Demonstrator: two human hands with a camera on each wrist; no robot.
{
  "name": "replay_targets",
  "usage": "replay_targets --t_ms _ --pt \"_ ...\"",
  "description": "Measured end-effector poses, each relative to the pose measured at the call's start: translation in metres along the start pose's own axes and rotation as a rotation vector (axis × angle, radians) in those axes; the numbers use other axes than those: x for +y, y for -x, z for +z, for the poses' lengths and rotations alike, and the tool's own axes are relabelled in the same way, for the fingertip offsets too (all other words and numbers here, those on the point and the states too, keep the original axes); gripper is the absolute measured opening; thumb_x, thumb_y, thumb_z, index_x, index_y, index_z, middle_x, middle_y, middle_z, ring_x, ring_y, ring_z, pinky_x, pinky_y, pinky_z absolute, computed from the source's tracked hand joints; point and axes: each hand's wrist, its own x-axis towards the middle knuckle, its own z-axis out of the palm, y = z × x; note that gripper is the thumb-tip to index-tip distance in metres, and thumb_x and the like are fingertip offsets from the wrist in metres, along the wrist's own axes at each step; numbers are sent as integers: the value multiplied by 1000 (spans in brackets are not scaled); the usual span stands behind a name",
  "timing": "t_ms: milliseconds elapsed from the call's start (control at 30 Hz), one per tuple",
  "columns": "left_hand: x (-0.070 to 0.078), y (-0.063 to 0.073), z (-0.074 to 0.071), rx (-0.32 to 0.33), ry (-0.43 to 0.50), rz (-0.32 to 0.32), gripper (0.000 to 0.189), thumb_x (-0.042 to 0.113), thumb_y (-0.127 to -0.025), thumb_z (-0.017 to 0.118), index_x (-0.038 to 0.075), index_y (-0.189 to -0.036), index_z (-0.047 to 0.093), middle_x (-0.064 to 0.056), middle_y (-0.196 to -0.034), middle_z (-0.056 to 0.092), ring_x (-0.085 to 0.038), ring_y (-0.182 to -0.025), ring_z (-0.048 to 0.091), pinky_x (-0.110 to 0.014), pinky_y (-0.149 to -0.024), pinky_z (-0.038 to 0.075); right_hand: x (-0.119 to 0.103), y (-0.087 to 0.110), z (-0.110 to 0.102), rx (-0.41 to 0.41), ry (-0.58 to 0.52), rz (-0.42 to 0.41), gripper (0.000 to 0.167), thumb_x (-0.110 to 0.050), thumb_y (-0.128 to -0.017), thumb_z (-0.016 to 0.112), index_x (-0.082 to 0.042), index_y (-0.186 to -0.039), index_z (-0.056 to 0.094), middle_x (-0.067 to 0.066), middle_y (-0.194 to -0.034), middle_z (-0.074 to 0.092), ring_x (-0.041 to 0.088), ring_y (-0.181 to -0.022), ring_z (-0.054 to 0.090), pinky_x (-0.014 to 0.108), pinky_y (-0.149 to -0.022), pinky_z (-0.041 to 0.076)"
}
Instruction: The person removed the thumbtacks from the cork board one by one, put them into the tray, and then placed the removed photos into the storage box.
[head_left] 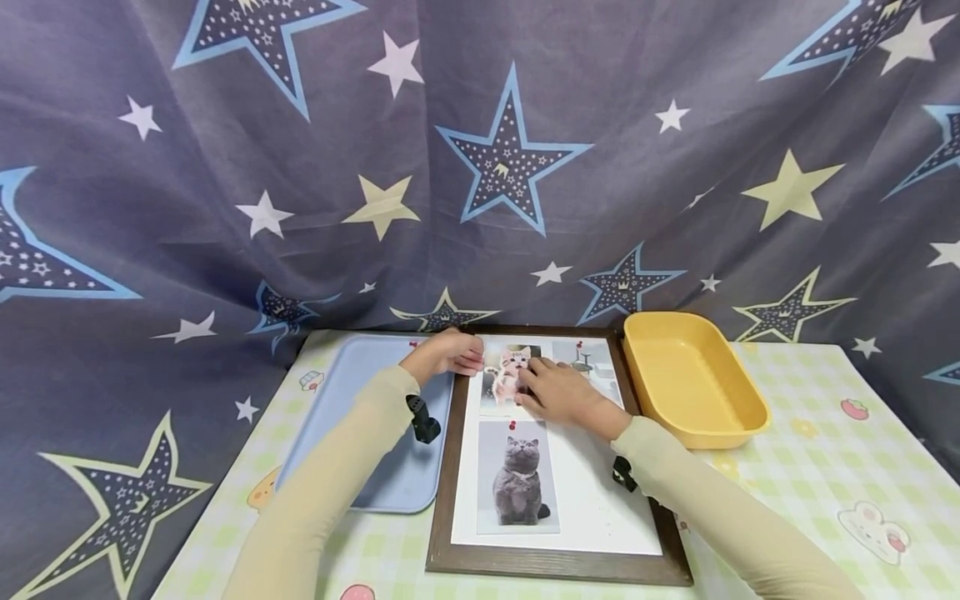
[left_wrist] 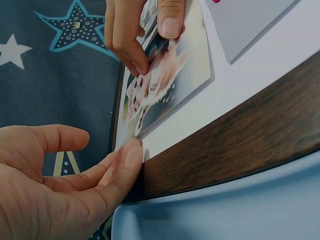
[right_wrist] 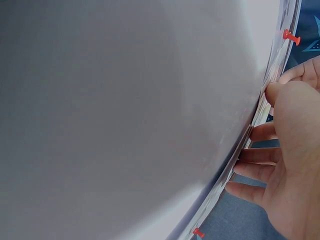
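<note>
A brown-framed white board (head_left: 600, 492) lies on the table with several photos on it. My right hand (head_left: 566, 396) rests its fingertips on the kitten photo (head_left: 498, 387) near the top left of the board; its fingers are spread in the right wrist view. At the frame's upper left edge is my left hand (left_wrist: 75, 180); its fingertips touch the board beside that photo's corner, with the thumb held apart. Below lies a grey cat photo (head_left: 517, 483) with a red push pin (head_left: 512, 426) at its top. Another photo (head_left: 600, 358), also pinned, is partly hidden by the right hand.
A light blue tray (head_left: 401, 496) lies left of the board, partly under the left arm. To the right stands a yellow basin (head_left: 690, 367). A checked cloth (head_left: 810, 483) covers the table, and a star-patterned curtain (head_left: 637, 192) hangs behind it.
</note>
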Motion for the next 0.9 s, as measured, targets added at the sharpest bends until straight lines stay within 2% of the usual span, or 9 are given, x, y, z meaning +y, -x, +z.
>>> replay_targets --t_ms 167,400,733,833,900 --pt "-1 -4 0 0 46 -12 34 8 -95 56 -10 -124 61 -10 -95 66 -16 -75 67 -30 -81 63 1 0 0 -3 -3 6 32 -43 -106 50 -13 -110 60 11 -107 57 28 -100 60 49 -86 57" --pt "-2 -2 1 -18 54 -18 37 8 -94 55 -10 -126 60 -8 -92 63 -15 -77 66 -29 -82 62 2 -2 3 -1 -1 3 33 -44 -106 49 -14 -111 60 11 -108 58 28 -101 61 49 -87 57" --pt "-2 -2 3 -18 94 -35 37 11 -98 54 -9 -128 58 -14 -112 63 -20 -89 66 -39 -100 58 1 -2 3 -8 2 4 34 -45 -106 49 -13 -112 60 12 -109 58 30 -104 62 50 -89 57" --pt "7 16 7 -34 116 -37 41 10 -101 50 -11 -136 53 -22 -132 60 -29 -110 65 -42 -109 52 2 -2 3 -11 4 6 34 -45 -106 49 -14 -112 60 13 -110 59 30 -105 62 50 -90 57" --pt "7 17 7 -38 119 -34 41 10 -101 48 -12 -136 51 -25 -139 56 -33 -118 63 -43 -108 53 2 -2 3 -14 3 8 34 -45 -106 49 -13 -112 60 13 -111 59 31 -106 62 51 -91 57"
